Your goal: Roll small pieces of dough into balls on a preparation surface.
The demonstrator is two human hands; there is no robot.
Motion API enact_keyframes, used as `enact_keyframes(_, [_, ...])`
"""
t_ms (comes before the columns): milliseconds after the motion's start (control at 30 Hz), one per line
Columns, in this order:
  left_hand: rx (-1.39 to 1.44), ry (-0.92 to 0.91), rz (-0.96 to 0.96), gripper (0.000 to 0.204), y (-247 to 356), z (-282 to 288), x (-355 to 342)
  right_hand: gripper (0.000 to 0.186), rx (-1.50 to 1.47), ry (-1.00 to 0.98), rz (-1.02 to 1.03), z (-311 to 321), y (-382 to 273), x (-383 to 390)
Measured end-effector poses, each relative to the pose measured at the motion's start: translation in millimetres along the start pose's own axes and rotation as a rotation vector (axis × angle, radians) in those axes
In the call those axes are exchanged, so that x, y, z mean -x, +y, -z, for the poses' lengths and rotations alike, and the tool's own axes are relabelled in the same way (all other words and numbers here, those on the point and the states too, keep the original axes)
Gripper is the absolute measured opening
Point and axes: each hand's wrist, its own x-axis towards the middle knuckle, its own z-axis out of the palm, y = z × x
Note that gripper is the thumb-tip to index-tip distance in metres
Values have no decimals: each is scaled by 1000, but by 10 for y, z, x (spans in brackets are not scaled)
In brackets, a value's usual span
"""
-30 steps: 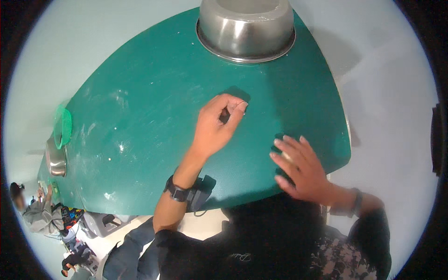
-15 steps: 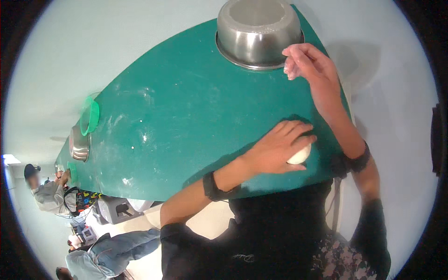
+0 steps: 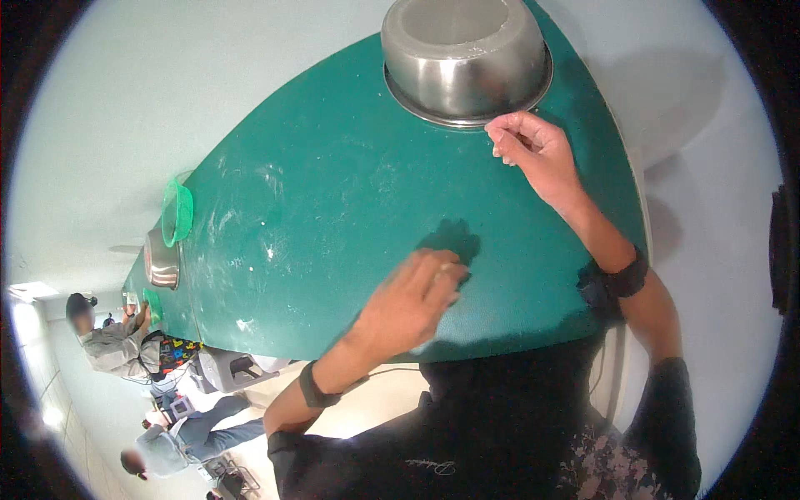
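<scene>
Low over the green tabletop point(image 3: 350, 208), my left hand point(image 3: 412, 300) is blurred by motion, its fingers curled down. The white dough ball is almost wholly hidden by that hand; it no longer shows on the tabletop. Farther off and to the right, my right hand point(image 3: 533, 154) is raised above the table with fingers bent in toward the thumb. White flour or dough coats its fingertips, and what they may pinch cannot be made out. Just beyond these fingers a large steel bowl point(image 3: 467, 71) sits upside down.
White flour smears mark the table's left half. Along its far left edge stand a green plastic basket point(image 3: 185, 212), a steel bowl point(image 3: 162, 262) and another green container point(image 3: 152, 307). Two people point(image 3: 112, 346) are at the left, and a grey plastic stool point(image 3: 229, 371) stands by the near edge.
My left hand has moved left, and the dough ball no longer shows where it was. My right hand has come down slightly nearer, its fingers more curled.
</scene>
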Motion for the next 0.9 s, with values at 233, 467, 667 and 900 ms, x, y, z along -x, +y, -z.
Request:
enact_keyframes(233, [-136, 108, 97, 61, -100, -146, -321, 22, 144, 25, -60, -44, -106, 2])
enact_keyframes(467, [-85, 274, 135, 62, -539, -145, -1005, 15, 39, 47, 64, -1, 73, -78])
enact_keyframes(667, [-109, 287, 131, 59, -395, -202, -786, 15, 95, 78, 27, 6, 70, -8])
enact_keyframes(900, [-22, 182, 115, 55, -111, -170, -24, 19, 133, 97, 26, 30, 93, -10])
